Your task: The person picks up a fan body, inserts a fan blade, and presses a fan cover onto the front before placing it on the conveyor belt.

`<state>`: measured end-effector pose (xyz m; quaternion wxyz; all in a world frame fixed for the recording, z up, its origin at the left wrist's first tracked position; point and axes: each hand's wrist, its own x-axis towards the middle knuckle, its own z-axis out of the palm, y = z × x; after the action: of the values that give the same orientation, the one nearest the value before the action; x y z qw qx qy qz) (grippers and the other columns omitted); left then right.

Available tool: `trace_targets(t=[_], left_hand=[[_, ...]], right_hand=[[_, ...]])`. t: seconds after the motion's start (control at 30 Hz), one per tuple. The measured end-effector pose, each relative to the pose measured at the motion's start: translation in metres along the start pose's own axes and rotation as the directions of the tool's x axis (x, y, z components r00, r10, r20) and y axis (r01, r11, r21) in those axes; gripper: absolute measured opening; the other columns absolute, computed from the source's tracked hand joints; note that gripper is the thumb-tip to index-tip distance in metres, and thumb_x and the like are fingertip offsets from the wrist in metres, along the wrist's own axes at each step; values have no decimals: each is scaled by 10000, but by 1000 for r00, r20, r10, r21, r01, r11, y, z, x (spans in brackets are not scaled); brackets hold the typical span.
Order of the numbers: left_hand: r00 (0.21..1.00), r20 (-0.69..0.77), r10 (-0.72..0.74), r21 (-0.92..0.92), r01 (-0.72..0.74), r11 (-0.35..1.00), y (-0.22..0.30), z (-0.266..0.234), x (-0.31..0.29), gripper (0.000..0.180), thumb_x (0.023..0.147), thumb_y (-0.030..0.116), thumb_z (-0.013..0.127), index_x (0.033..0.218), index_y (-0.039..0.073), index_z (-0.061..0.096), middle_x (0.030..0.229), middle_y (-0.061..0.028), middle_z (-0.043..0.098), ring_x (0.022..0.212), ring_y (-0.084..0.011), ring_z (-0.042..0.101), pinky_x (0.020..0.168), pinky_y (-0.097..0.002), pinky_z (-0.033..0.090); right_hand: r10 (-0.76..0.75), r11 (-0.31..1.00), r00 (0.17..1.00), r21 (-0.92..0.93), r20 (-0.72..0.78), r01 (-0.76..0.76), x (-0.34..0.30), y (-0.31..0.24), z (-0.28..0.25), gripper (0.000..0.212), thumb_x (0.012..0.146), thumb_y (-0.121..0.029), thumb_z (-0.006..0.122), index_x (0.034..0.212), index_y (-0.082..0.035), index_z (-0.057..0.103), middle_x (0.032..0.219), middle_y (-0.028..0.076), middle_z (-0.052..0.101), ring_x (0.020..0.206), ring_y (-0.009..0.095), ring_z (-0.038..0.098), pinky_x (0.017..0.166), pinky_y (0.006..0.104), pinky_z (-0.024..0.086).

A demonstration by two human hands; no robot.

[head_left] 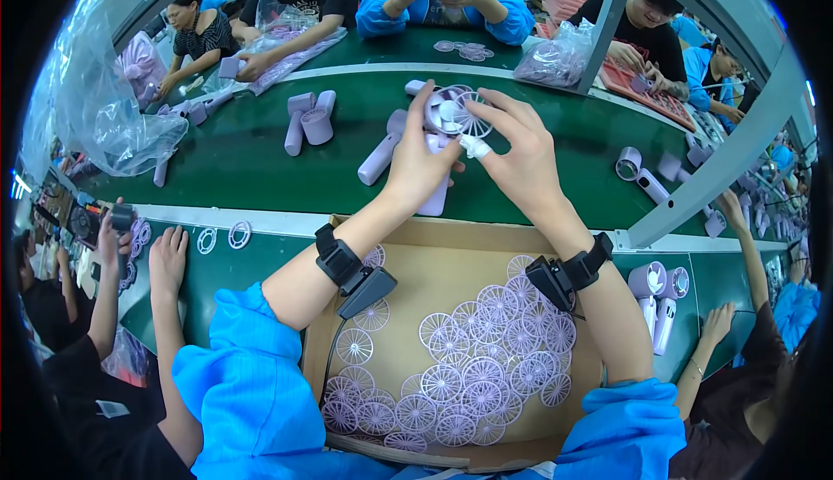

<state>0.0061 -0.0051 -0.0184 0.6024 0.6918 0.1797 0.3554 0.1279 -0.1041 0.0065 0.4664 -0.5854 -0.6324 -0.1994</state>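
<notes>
Head view: both hands are meeting over the green conveyor belt [260, 154], working on a lilac handheld fan [442, 124]. Left hand [421, 163] is wrapping closed around the fan's handle, holding it upright-ish above the belt. Right hand [512, 150] is curling over the round fan head, fingertips pinching a white spoked grille [460, 111] at its rim; one finger is wearing a white cot.

Judgement: the grille is being seated on the fan face. Doing it well likely means keeping the left grip steady, squaring the grille to the head before pressing, and pushing evenly around the rim rather than at one edge, since the thin spokes look easy to bend.

Below the wrists, a cardboard tray [434, 263] is holding a loose heap of spare grilles [473, 367]. More fan bodies [308, 120] are lying on the belt, well apart. Co-workers' hands are busy at both sides.
</notes>
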Motion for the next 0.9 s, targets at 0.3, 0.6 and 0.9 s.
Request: trace_targets(t=[0.3, 0.6, 0.9], left_hand=[[992, 23, 125, 134, -127, 983, -3, 7, -3, 807, 800, -68, 531, 1469, 178, 152, 1083, -172, 596, 672, -188, 658, 543, -278, 532], [995, 61, 80, 187, -90, 978, 2, 9, -5, 833, 811, -48, 555, 1474, 196, 114, 1042, -164, 613, 653, -187, 657, 520, -295, 535], [991, 133, 28, 18, -31, 999, 7, -1, -8, 834, 819, 24, 597, 1472, 206, 113, 1036, -138, 581, 636, -151, 617, 494, -267, 514]], right_hand=[[-93, 991, 996, -91, 13, 93, -1, -3, 1, 420, 656, -43, 726, 1070, -79, 664, 1175, 120, 606, 1037, 297, 570, 880, 380, 477], [-100, 988, 995, -114, 7, 100, -2, -3, 4, 427, 642, -27, 712, 1064, -74, 666, 1173, 121, 607, 1031, 307, 560, 880, 386, 476], [-253, 903, 964, -339, 78, 264, 2, 3, -1, 473, 732, -58, 676, 1198, -110, 613, 1220, 102, 582, 1007, 270, 557, 846, 365, 481]])
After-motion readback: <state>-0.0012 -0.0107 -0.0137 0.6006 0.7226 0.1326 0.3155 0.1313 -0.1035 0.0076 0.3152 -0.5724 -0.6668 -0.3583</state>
